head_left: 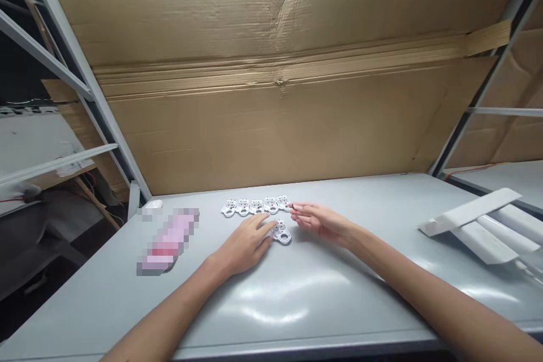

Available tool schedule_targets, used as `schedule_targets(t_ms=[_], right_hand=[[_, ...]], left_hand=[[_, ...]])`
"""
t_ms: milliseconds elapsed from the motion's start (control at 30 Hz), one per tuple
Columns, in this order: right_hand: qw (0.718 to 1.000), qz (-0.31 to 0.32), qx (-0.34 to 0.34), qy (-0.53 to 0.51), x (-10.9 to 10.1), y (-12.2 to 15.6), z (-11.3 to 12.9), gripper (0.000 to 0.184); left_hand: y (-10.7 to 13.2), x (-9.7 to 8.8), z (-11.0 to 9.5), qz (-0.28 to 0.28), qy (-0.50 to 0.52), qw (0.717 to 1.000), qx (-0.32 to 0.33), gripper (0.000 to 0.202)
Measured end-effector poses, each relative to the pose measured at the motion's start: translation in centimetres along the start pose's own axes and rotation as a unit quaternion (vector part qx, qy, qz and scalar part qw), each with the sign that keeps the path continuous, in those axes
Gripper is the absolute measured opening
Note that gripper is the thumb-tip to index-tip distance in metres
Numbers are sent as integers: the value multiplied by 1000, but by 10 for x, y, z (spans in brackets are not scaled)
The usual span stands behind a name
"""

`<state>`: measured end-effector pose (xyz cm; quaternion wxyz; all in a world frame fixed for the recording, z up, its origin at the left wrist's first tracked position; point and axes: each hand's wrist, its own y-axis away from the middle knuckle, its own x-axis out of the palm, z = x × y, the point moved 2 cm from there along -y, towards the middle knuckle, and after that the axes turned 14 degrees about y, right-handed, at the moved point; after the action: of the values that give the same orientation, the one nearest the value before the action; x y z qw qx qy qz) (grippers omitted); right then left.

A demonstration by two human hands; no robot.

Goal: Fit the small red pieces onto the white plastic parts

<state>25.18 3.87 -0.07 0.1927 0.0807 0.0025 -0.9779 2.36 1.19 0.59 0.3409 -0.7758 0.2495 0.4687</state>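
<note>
A single white plastic part with a round hole (282,233) lies on the grey tabletop in front of me. My left hand (246,244) grips its left edge between thumb and fingers, which cover some of the part. Behind it, several like parts (257,207) stand side by side in a row. To the right, my right hand (320,223) hovers with its fingers stretched toward the row's right end, close to the last part (283,202). A tiny dark spot shows at its fingertips, too small to name.
On the left lie a blurred pink object (173,237) and a small white rounded item (153,204). White long panels (483,226) rest at the right. Tall cardboard (271,136) closes off the back, between metal frame posts (91,76).
</note>
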Motion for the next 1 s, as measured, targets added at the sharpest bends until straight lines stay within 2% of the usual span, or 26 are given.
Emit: schedule_targets(t_ms=[133,300,400,500,600,733,867,1000], right_hand=[[1000,1,11,14,1,3,2,29],[999,16,26,-23,7,4,2,21],[999,-6,27,-34,8,3,2,21],[999,-33,9,39,5,4,6,30],[987,-37,-48,147,1,5,14,36],[980,-39,-69,180,-3,6,14,37],[972,6,-69,226,-5,6,11,38],[935,117,-74,327,-3,19,25,33]], left_hand=[[0,1,1,0,-6,1000,3,39],[1,2,2,14,-17,1000,2,40],[1,2,2,6,-9,1000,9,39],[1,2,2,-2,-7,1000,20,38],[1,2,2,3,-13,1000,20,39],[0,3,2,10,-23,1000,16,40],[0,3,2,8,-24,1000,16,39],[0,3,2,3,-13,1000,16,38]])
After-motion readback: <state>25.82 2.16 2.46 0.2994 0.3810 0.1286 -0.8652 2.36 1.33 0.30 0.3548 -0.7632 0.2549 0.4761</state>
